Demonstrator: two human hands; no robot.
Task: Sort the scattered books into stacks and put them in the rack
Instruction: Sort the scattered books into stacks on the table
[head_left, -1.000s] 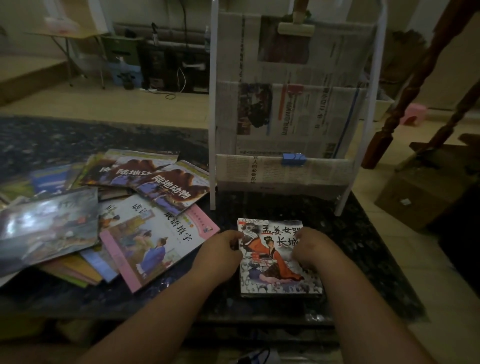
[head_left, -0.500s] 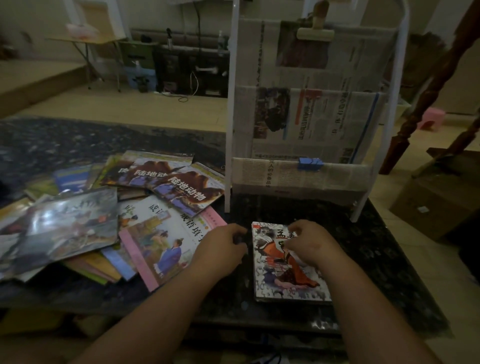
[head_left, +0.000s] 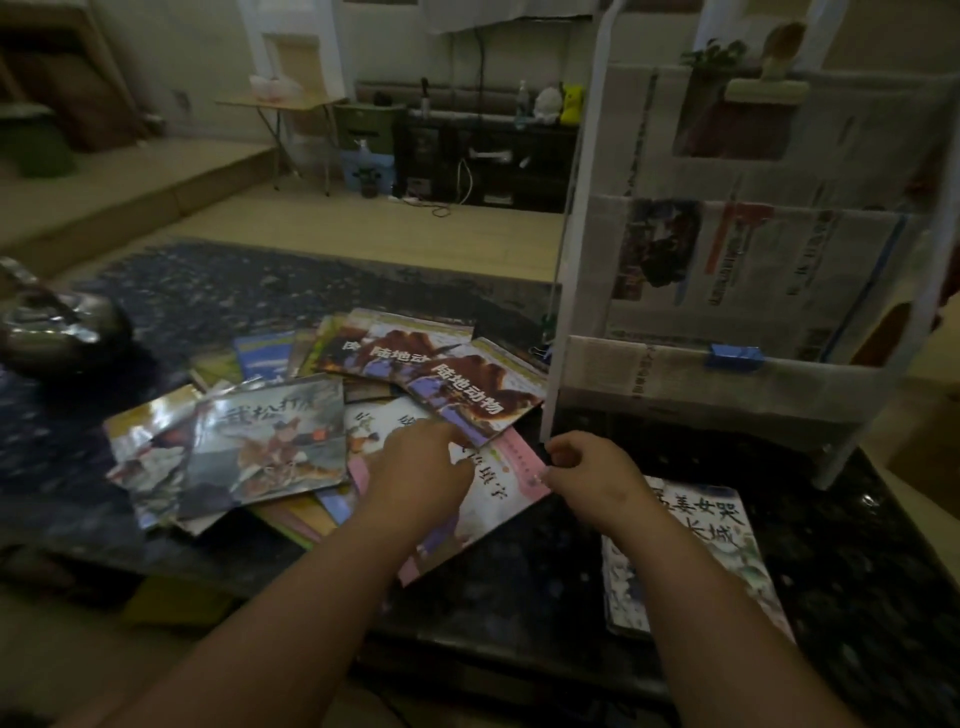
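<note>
On worktop (head_left: 519, 613), head view: your left hand (head_left: 415, 478) rests flat on pink-edged book (head_left: 498, 499) in scattered pile (head_left: 270, 447). Right hand (head_left: 587, 467) curled at that book's corner, seemingly pinching it. Half a second ago both hands were on started stack (head_left: 727, 545) below rack (head_left: 727, 374). Stack now released, lying right of your wrist. Judgement: next book being picked for sorting. No books seen in rack.

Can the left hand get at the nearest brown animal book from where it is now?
Probably yes. The left hand rests on the pink-bordered book, its fingertips right at the near edge of the brown animal book, which lies uppermost there with nothing over it.
</note>
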